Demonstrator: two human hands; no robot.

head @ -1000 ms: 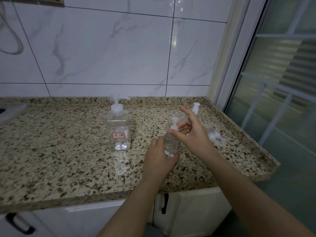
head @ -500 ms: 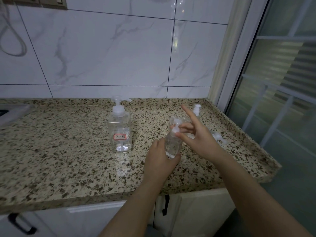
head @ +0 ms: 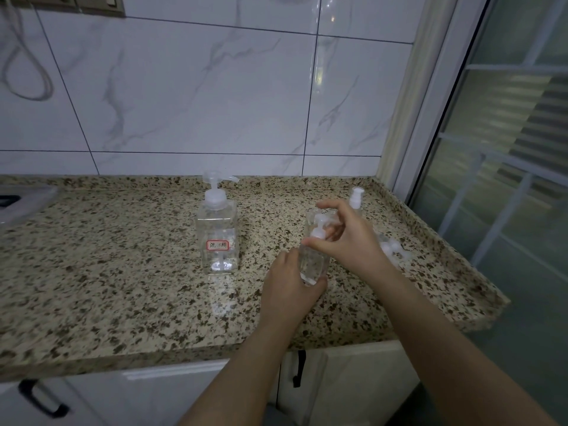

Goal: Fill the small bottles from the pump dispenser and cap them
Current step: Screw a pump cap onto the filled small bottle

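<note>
My left hand [head: 289,290] grips the body of a small clear bottle [head: 310,262] just above the speckled counter [head: 123,272]. My right hand [head: 347,238] pinches the white pump cap [head: 318,232] on top of that bottle, thumb and fingers round its collar, index finger stretched out. The large square pump dispenser [head: 218,232] with a red-framed label stands to the left, apart from both hands. Another small bottle with a white pump top [head: 356,198] stands behind my right hand. A further clear bottle lies on its side [head: 392,250] to the right, partly hidden.
The counter has a raised lip along its right edge [head: 445,250], with a window frame [head: 430,118] beyond it. A tiled wall runs along the back. Part of a metal sink edge [head: 24,204] shows at far left. Cabinet doors with dark handles [head: 299,367] lie below.
My right hand has turned at the cap: the index finger, pointing up before, now lies lower and points left. The left hand keeps its hold on the bottle.
</note>
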